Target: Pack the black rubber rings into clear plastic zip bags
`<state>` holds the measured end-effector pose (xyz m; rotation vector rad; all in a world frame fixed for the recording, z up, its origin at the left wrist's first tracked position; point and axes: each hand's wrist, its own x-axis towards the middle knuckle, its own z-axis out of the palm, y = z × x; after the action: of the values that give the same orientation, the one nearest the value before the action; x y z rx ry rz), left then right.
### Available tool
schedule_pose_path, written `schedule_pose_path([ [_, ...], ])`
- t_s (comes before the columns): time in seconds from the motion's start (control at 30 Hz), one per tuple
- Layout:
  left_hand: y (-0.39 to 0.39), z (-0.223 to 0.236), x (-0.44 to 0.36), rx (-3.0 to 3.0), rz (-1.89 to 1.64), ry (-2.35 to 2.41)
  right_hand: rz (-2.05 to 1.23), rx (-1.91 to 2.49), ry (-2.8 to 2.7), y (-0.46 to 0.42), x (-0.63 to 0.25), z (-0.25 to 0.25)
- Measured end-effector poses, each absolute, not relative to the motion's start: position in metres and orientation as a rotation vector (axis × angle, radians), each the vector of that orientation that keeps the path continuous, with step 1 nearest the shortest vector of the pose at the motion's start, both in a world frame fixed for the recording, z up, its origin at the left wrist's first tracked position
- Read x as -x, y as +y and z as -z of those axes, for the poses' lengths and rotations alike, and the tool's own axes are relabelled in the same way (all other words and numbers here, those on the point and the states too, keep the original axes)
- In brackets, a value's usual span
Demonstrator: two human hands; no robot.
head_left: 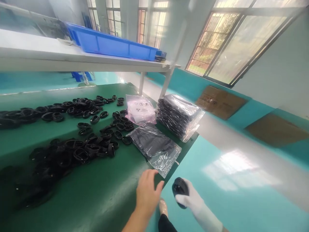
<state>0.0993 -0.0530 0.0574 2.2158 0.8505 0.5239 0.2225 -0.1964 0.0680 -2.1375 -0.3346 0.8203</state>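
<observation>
My left hand (147, 191) is bare and rests at the near edge of the green table (101, 193), fingers curled down over the edge, just below a clear bag of black parts (155, 145). My right hand (190, 199), in a white glove, hovers off the table over the floor and grips a stack of black rings (180, 190). Many loose black rings (79, 148) lie piled across the table to the left.
A stack of filled clear bags (180, 116) and a pink bag (141, 109) sit at the table's right end. A white shelf (72, 61) above carries a blue bin (113, 45). Teal floor (241, 180) with cardboard sheets (220, 101) lies on the right.
</observation>
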Motion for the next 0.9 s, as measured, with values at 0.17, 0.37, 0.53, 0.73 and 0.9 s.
schedule_pose_path([
  [0.17, -0.093, -0.010, -0.186, -2.616, -0.581, 1.167, -0.883, 2.155, -0.598, -0.213, -0.291, -0.033],
  [0.37, -0.103, 0.005, -0.185, -2.536, -0.695, 1.639, -0.866, 2.104, -1.425, -0.176, -0.329, -0.003],
  [0.53, -0.118, -0.009, -0.188, -2.287, -0.714, 1.683, -0.913, 2.001, -1.678, -0.154, -0.335, -0.026],
  [0.73, -0.119, -0.013, -0.195, -2.072, -0.810, 1.574, -1.146, 1.953, -1.423, -0.134, -0.351, -0.047],
  [0.9, -0.123, -0.012, -0.194, -1.959, -0.976, 1.597, -1.054, 2.095, -1.396, -0.123, -0.340, -0.042],
])
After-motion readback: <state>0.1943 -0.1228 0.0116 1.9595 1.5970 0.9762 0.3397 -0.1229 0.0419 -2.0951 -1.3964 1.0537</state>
